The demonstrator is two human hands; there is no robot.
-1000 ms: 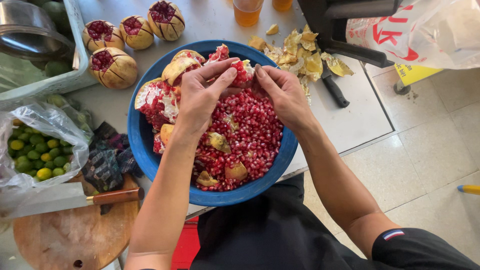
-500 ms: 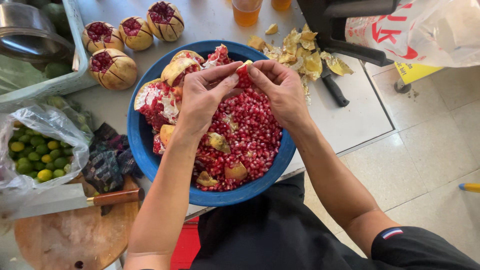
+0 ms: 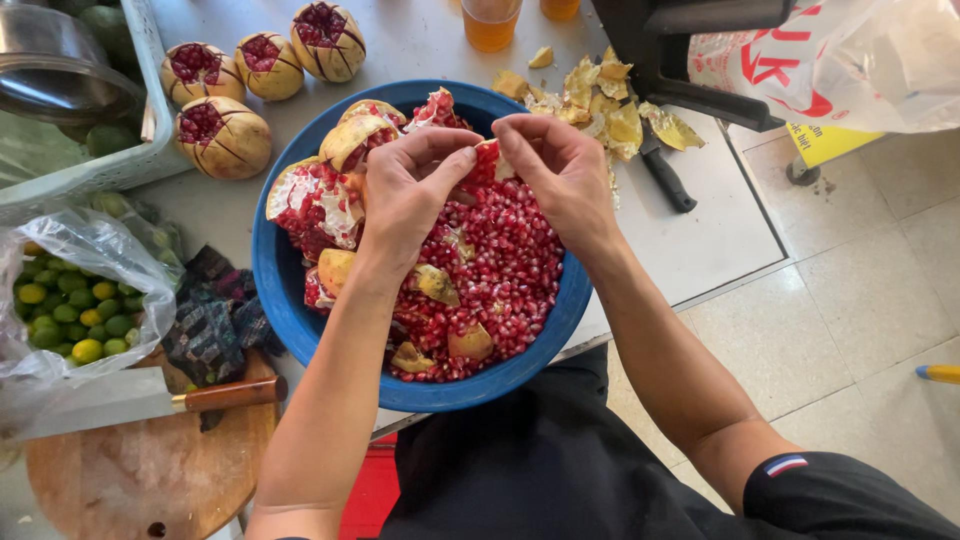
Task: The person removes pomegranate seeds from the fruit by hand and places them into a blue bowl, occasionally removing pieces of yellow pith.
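The fingers (image 3: 462, 160) of the left hand (image 3: 408, 195) and those of the right hand (image 3: 560, 170) pinch a small pomegranate piece (image 3: 486, 162) from either side, thumbs and fingertips closed narrow on it, both hands meeting just above the heap. Directly beneath the fingers lies a mound of loose red seeds (image 3: 500, 270) inside a round blue bowl (image 3: 290, 320), with scraps of pale rind among them. Just left of the left hand, broken pomegranate chunks (image 3: 315, 195) lean against the bowl's inner wall. Beyond the fingers, further up the bench (image 3: 700, 230), sits a heap of yellow peel scraps (image 3: 600, 100) with a black-handled knife (image 3: 665, 178) beside it. Up and left stand four scored whole pomegranates (image 3: 222, 135). Well to the left, a clear bag of small green limes (image 3: 70, 310) rests near a wood-handled cleaver (image 3: 140, 400) on a round wooden board (image 3: 150, 480).
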